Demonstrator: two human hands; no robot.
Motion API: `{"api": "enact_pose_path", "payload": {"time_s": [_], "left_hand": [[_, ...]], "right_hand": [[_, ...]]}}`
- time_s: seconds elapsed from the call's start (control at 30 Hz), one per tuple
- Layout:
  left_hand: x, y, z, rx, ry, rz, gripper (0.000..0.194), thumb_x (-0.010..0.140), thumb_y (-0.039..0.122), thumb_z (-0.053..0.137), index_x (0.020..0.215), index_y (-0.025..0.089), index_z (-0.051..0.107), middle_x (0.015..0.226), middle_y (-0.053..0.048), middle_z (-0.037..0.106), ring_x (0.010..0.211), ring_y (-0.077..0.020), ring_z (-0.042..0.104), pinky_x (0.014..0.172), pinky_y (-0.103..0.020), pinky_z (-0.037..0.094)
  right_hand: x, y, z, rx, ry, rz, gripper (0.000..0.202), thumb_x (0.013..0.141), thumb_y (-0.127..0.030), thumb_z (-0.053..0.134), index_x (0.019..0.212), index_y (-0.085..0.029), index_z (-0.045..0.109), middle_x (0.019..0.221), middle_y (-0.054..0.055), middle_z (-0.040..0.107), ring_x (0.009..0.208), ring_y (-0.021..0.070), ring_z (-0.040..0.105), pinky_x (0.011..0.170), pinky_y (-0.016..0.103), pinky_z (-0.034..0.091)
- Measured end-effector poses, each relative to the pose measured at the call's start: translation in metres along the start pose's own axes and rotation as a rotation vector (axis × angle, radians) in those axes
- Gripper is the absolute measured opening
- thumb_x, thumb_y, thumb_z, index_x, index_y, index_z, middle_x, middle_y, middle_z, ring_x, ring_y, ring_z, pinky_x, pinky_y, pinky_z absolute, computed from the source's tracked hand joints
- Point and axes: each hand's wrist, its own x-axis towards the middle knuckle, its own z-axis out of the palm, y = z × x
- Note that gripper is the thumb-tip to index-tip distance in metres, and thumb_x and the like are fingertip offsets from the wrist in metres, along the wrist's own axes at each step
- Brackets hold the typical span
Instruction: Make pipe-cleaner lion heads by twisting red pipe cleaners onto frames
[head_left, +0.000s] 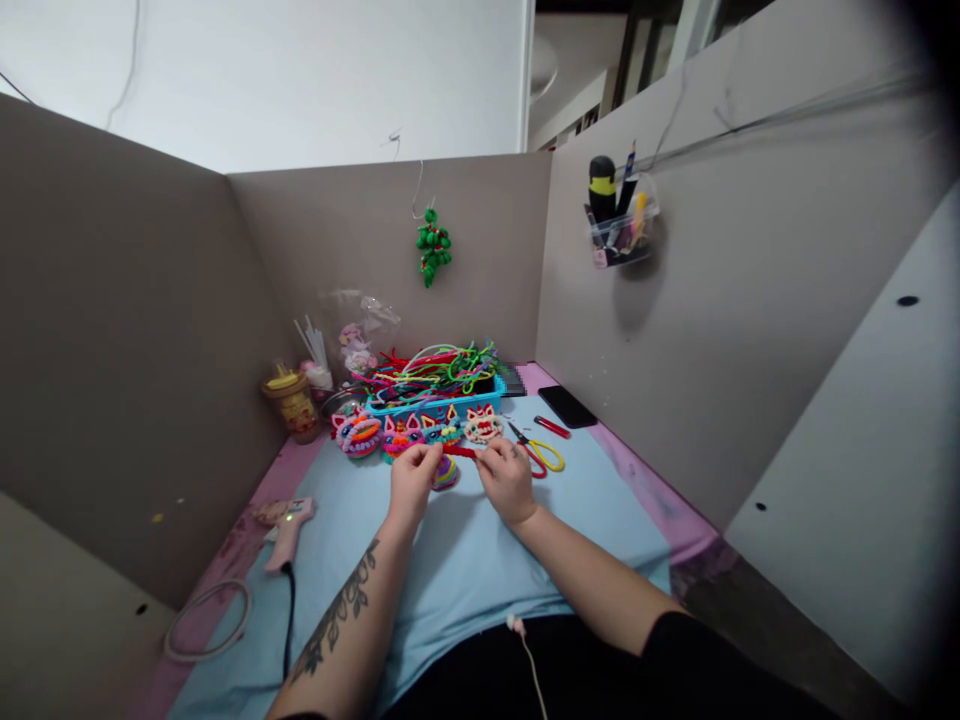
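A short red pipe cleaner (459,452) stretches between my two hands, above the blue cloth. My left hand (412,482) pinches its left end, and my right hand (508,482) grips the right end with fingers closed. Just behind them stand several colourful fuzzy animal heads, among them a purple-and-orange one (357,434) and a cream one (482,425). A rainbow-striped piece (445,473) lies partly hidden beside my left hand. Scissors (546,453) with a yellow and a red handle rest to the right of my right hand.
A blue basket (435,406) heaped with pipe cleaners stands at the back. At left are a pink glue gun (288,530) with its cord and a lidded cup (295,402). A red cutter (552,427) and a black phone (567,407) lie at right. Grey partitions (480,240) enclose the table.
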Motion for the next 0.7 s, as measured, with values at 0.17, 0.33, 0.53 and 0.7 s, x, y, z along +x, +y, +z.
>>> {"api": "enact_pose_path", "payload": {"time_s": [0.17,0.33,0.53,0.7], "left_hand": [[0.003,0.001,-0.002,-0.011,0.028,-0.014,0.031,0.071,0.045,0.06,0.064,0.015,0.057,0.045,0.006,0.042,0.041,-0.0065,0.034,0.041,-0.02,0.028],[0.008,0.005,-0.009,-0.002,0.003,0.061,0.027,0.074,0.039,0.058,0.081,0.014,0.063,0.059,0.002,0.053,0.051,-0.0086,0.044,0.049,-0.02,0.034],[0.013,0.005,-0.013,0.047,-0.01,0.101,0.026,0.074,0.037,0.058,0.086,0.015,0.064,0.069,-0.001,0.058,0.06,-0.0112,0.049,0.057,-0.021,0.038],[0.013,0.005,-0.013,0.046,-0.009,0.067,0.029,0.071,0.039,0.061,0.084,0.014,0.064,0.065,0.0,0.057,0.057,-0.0106,0.048,0.054,-0.021,0.037]], "right_hand": [[-0.003,0.005,0.005,0.058,-0.123,0.028,0.015,0.083,-0.024,0.054,0.095,-0.018,0.061,0.091,0.007,0.062,0.084,0.0199,0.057,0.073,0.033,0.042],[-0.005,0.012,0.009,0.109,-0.202,0.056,0.027,0.088,-0.029,0.046,0.11,-0.017,0.055,0.102,0.01,0.063,0.084,0.0207,0.06,0.069,0.03,0.046],[-0.004,0.013,0.01,0.087,-0.225,0.036,0.02,0.089,-0.022,0.042,0.095,-0.017,0.06,0.084,0.007,0.064,0.079,0.0198,0.059,0.068,0.03,0.045],[-0.003,0.014,0.009,0.104,-0.155,0.062,0.017,0.087,-0.021,0.045,0.093,-0.017,0.061,0.086,0.007,0.064,0.082,0.0198,0.059,0.073,0.031,0.045]]}}
